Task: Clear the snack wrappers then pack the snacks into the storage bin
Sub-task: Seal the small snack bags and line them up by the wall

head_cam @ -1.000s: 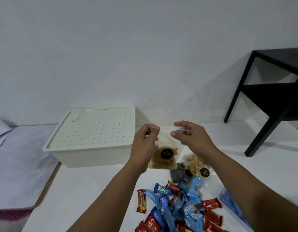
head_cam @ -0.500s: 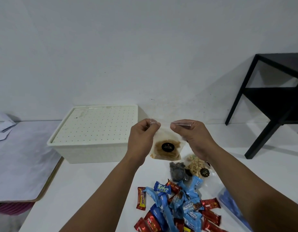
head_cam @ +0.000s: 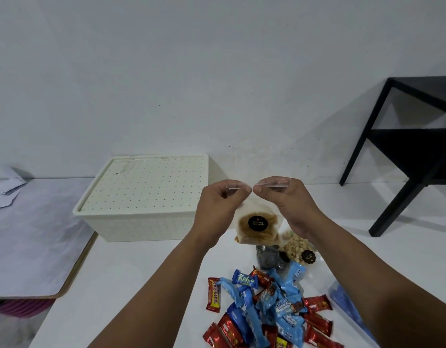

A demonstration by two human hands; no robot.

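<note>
My left hand (head_cam: 218, 205) and my right hand (head_cam: 289, 203) both pinch the top edge of a clear snack pouch (head_cam: 257, 228) with brown chips and a black round label, held up above the white table. The fingertips nearly touch at the pouch's top. The cream storage bin (head_cam: 144, 199) with its dotted lid shut stands to the left by the wall. Below the pouch lie a peanut pouch (head_cam: 296, 248), a dark snack pouch (head_cam: 268, 258) and a pile of blue and red wrapped snack bars (head_cam: 264, 307).
A black side table (head_cam: 412, 151) stands at the right by the wall. A lower table with a pale cover (head_cam: 28, 237) is at the left, with white papers (head_cam: 3, 194) on it. A blue bag (head_cam: 347, 305) lies at the right of the snack pile.
Both hands have raised the chip pouch slightly and moved closer together along its top edge, until the fingertips almost meet.
</note>
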